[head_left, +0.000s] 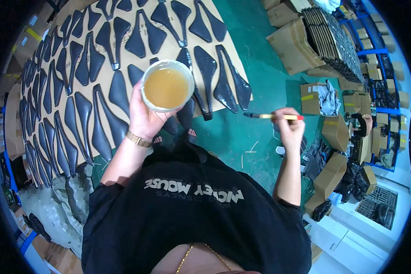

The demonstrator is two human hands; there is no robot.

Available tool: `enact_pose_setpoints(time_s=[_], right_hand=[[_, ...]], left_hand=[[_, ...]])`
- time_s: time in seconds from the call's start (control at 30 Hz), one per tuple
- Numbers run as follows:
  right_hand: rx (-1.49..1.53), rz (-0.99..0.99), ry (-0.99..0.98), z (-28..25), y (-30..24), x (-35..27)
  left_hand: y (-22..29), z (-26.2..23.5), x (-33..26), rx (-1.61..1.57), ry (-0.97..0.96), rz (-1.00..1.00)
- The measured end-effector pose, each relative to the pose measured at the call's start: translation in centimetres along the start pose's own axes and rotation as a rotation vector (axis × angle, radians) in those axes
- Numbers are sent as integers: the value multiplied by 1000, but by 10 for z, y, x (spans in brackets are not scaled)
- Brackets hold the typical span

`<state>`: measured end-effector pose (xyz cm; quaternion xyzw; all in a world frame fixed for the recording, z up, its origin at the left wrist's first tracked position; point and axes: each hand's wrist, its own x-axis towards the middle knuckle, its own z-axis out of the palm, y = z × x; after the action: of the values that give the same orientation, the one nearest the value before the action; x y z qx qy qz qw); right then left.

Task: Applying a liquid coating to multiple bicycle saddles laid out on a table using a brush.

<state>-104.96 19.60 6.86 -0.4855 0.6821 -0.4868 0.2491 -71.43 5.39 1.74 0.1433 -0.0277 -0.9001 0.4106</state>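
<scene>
My left hand (144, 114) holds up a round white cup (167, 86) filled with amber liquid, above the floor in front of me. My right hand (290, 128) grips a small brush (274, 116) with a yellow handle and red end, its dark bristles pointing left. Below and ahead lies a large brown cardboard sheet (235, 59) covered with several black saddle-shaped pieces (228, 82). The cup hangs over the sheet's near edge. The brush hovers over the green floor (255, 86), to the right of the sheet.
Open cardboard boxes (292, 45) and a stack of dark flat parts (333, 41) stand at the right. Blue shelving (379, 109) with boxes lines the far right. Crumpled clear plastic wrap (50, 210) lies at the lower left. My feet (192, 133) stand on the green floor.
</scene>
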Motion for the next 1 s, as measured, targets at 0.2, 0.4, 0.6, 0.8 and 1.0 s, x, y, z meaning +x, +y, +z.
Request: enact_pose_setpoints(time_s=[0.2, 0.4, 0.6, 0.8, 1.0], right_hand=[[371, -219, 41, 69, -119, 4], [-161, -419, -300, 157, -177, 3], [235, -320, -156, 176, -177, -4], [519, 174, -81, 186, -141, -6], [845, 125, -84, 159, -127, 7]], left_hand=[[18, 2, -23, 182, 37, -60], [37, 3, -37, 59, 31, -204], [53, -21, -46, 62, 37, -197], [59, -19, -54, 68, 15, -127], [66, -34, -53, -8, 43, -70]])
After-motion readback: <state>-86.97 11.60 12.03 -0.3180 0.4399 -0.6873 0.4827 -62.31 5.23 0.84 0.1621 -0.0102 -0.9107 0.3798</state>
